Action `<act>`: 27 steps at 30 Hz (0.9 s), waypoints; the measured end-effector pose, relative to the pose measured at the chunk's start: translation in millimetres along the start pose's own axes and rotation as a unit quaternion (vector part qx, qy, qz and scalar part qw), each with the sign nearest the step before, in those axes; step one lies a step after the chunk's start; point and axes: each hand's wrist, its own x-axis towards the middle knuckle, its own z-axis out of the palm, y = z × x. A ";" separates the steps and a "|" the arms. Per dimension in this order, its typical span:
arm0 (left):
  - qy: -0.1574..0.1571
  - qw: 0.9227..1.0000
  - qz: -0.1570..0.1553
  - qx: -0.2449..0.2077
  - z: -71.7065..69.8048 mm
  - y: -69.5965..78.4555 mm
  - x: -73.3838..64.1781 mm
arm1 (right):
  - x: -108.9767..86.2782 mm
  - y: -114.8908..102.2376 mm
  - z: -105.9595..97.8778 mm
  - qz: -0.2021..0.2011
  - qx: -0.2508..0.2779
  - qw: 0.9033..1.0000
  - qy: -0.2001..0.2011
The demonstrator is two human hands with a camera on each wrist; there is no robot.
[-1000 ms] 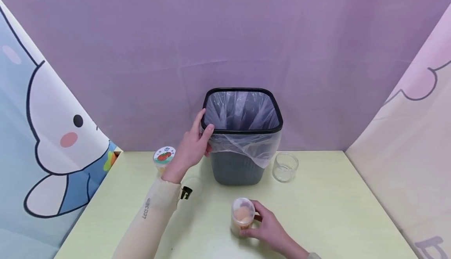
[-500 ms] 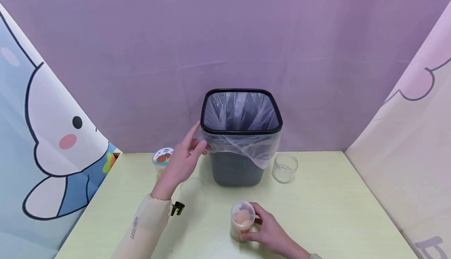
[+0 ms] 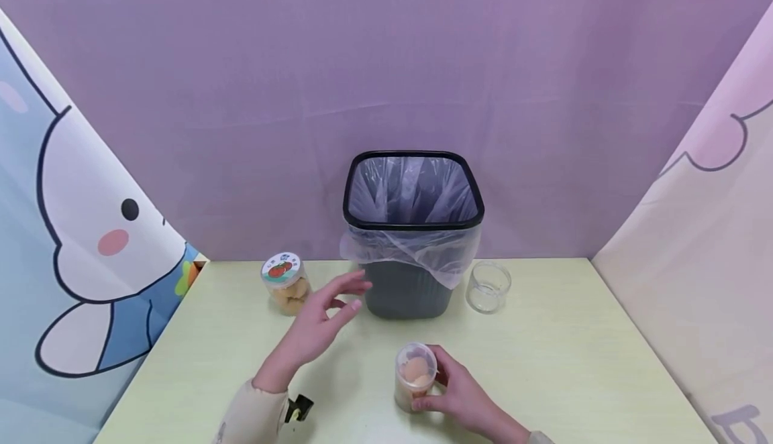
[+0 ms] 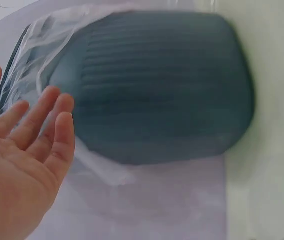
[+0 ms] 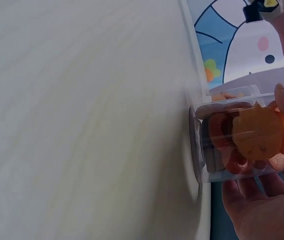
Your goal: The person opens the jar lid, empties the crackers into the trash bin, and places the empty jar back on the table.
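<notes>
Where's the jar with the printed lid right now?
In the head view, the printed-lid jar stands on the left of the table near its back edge, left of the trash bin, just beyond the left hand.

A clear cylindrical plastic jar [image 3: 410, 390] is standing upright, the right hand [image 3: 461, 394] gripping its side between thumb and fingers. Peach-coloured pieces are showing at its top; orange and reddish shapes are showing on or through its wall beside the thumb. A dark grey bin [image 3: 407, 293] is standing upright near the left hand [image 3: 314, 330], its black rim [image 3: 417, 227] lying beyond the fingertips, a translucent liner bag [image 3: 429, 249] hanging over its outside.
</notes>
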 end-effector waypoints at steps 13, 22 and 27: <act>-0.116 0.989 0.017 -0.086 49.5 -21.4 -16.8 | 0.3 0.8 -1.7 0.000 -0.017 1.000 -0.009; -0.195 0.976 0.018 -0.100 71.7 -34.8 -23.6 | 1.7 1.1 -2.6 -0.017 -0.019 1.000 -0.011; -0.205 0.974 0.020 -0.097 78.5 -36.2 -24.0 | 1.5 -0.6 -3.0 -0.007 -0.007 1.000 -0.015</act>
